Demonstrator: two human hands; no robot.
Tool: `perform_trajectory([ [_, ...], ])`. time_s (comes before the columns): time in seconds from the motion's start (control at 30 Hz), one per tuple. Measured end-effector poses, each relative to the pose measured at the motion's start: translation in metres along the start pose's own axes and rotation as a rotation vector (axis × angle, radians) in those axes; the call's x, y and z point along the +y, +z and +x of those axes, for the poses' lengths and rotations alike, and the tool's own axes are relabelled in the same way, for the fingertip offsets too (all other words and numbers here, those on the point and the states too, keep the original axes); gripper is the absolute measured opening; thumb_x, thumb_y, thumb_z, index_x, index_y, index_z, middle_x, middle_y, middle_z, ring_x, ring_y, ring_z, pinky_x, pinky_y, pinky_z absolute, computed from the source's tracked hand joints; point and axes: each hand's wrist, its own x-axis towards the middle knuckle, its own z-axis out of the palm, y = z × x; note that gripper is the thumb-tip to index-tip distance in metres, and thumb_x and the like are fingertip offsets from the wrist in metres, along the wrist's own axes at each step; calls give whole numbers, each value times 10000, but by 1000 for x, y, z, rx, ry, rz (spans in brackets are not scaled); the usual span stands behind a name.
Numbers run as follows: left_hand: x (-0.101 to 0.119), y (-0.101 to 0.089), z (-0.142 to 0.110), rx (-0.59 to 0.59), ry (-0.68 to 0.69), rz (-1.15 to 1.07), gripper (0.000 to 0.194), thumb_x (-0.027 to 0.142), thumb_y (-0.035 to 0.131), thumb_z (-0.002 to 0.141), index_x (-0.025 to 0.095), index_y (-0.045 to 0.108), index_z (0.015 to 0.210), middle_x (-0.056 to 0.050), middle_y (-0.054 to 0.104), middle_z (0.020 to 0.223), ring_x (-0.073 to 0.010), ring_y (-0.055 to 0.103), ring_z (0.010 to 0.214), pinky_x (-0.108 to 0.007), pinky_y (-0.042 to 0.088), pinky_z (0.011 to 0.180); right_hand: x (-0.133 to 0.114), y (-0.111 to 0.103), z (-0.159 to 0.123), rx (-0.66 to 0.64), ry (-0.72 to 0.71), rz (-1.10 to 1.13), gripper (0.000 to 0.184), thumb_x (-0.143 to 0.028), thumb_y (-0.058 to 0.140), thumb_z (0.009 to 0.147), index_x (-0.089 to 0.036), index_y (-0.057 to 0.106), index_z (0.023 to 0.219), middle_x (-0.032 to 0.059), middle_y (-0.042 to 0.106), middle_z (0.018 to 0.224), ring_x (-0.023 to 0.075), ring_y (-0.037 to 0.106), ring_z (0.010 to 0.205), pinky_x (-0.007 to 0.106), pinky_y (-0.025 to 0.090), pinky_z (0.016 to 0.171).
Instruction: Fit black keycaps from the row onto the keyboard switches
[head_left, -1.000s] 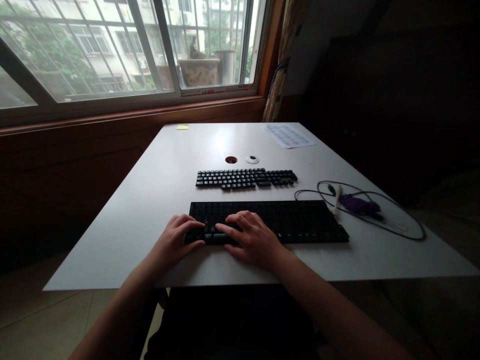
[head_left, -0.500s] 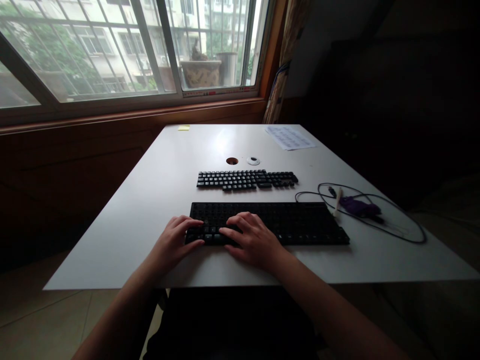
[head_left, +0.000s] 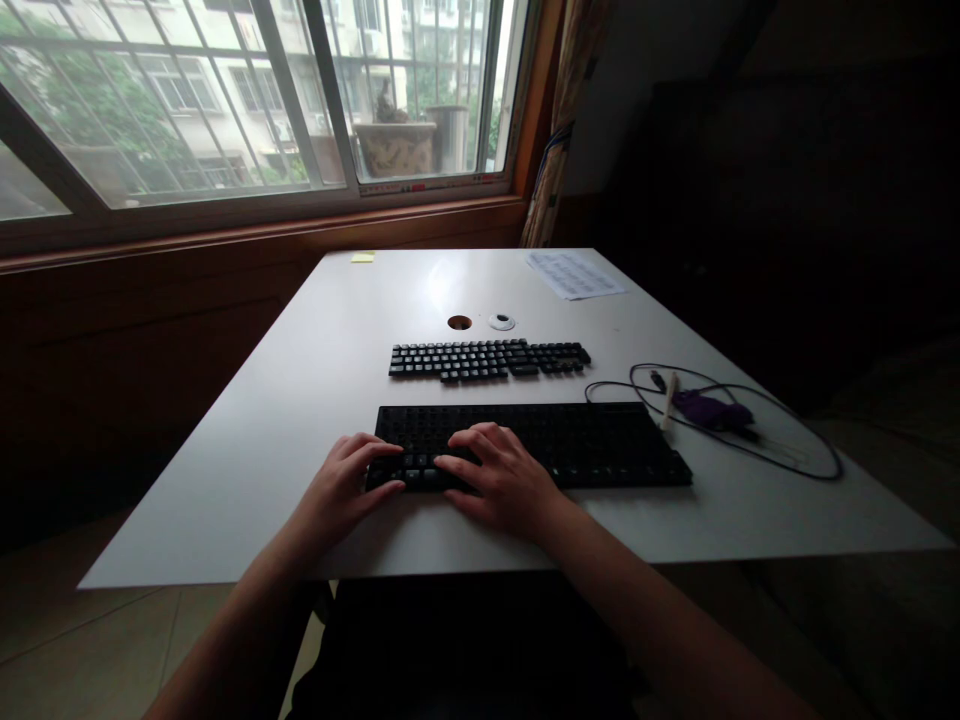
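Left grip (head_left: 346, 480): palm down, thumb and index parted, tips aimed toward right grip (head_left: 504, 480). Right one sits near it, gap between, knuckles up, index reaching left, thumb below index. Bare left forearm (head_left: 251, 608) angles in from below-left of its grip, right forearm (head_left: 645, 598) from below-right.

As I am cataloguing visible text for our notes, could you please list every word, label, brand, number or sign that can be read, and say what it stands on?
No text can be read.
Keyboard: any lettering too dark and small.
Black keycaps: legends too small.
Paper sheets: rows of marks, too blurred.
Window-frame strip: red marks, too small.
Yellow sticky note: no writing discernible.
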Motion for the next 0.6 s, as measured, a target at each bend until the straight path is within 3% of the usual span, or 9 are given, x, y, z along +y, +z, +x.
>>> perform_trajectory([
  [0.6,2,0,1,-1,9,27,291,389,711,925,277,687,1192,-70,654,1148,-259,600,1095,-435,522,956,0,-1,2,-12,0,29,411,-408,668,944,-297,628,1338,92,610,1302,294,493,1211,495,420,1028],
])
